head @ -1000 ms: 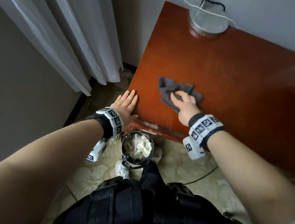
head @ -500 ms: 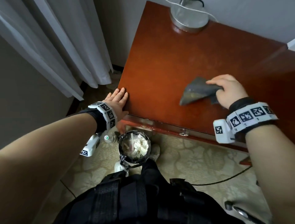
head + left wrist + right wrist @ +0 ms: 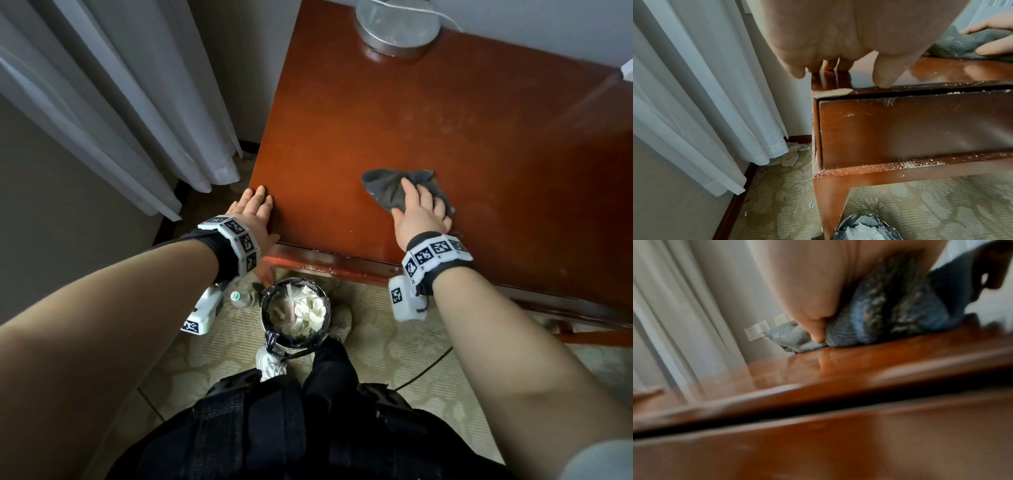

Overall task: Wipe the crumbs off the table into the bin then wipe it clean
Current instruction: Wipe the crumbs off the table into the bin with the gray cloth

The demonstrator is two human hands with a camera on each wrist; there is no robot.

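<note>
Below the near edge stands the bin (image 3: 295, 310), stuffed with white paper; above it, the left hand (image 3: 255, 214) lies flat on the table (image 3: 342, 137) corner, the right hand (image 3: 423, 212) presses spread fingers on the crumpled, crumb-flecked grey cloth (image 3: 387, 186), with bare wood beyond.

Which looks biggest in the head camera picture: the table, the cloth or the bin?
1. table
2. bin and cloth: they look about alike, too close to rank.

One reddish wooden table (image 3: 394, 130), one grey cloth (image 3: 387, 192), one lined bin (image 3: 274, 337) on the near floor, two hands, left hand (image 3: 255, 214) and right hand (image 3: 423, 214), one round metal lamp base (image 3: 397, 31) at the far edge, one small bottle (image 3: 239, 298), two wall sockets (image 3: 765, 326)
</note>
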